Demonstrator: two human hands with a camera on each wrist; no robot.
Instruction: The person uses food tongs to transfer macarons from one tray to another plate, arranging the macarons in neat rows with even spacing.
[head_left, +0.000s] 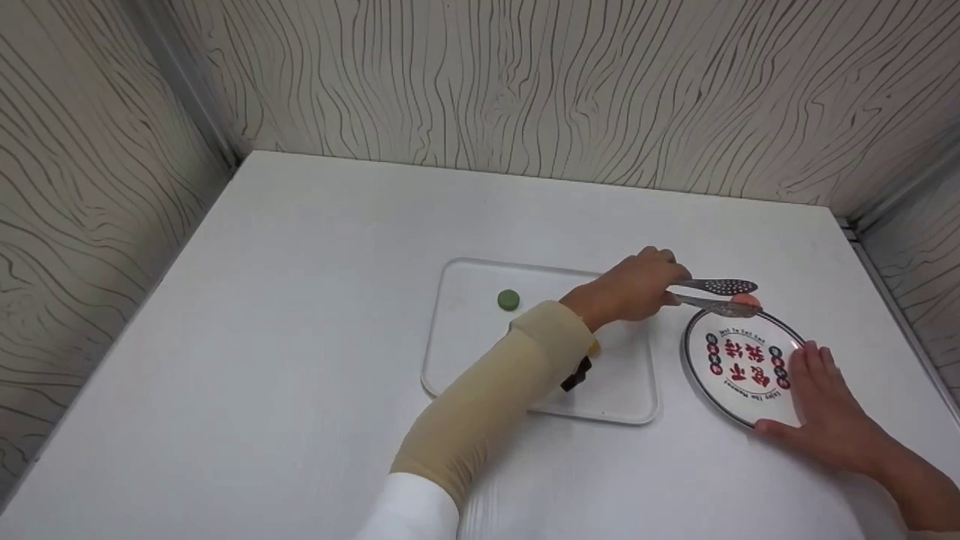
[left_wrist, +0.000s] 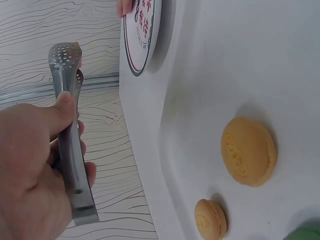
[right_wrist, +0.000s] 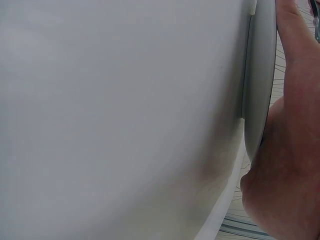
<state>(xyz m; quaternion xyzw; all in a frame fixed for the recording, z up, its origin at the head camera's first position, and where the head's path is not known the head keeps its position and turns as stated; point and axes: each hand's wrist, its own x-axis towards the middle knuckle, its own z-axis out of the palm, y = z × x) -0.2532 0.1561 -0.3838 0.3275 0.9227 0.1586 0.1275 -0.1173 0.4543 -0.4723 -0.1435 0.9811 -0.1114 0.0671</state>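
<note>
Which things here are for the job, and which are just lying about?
Likely for the job:
tongs, in the left hand
pink macaron, at the tongs' tips
plate, touched by the right hand

Just lying on the tray, maybe waiting their turn:
green macaron
two yellow macarons

White table (head_left: pixel 300 315), on it 1 rectangular tray (head_left: pixel 465 337), 1 lettered plate (head_left: pixel 739 361)

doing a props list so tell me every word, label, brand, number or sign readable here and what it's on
"Enjoy the Moment": plate; last word blurred.
Plate's opposite lettering arc: too blurred.
Plate's red characters and small round badges: not clear enough to read.
Yellow macarons: pressed marks, unreadable.
No readable brand or number.
</note>
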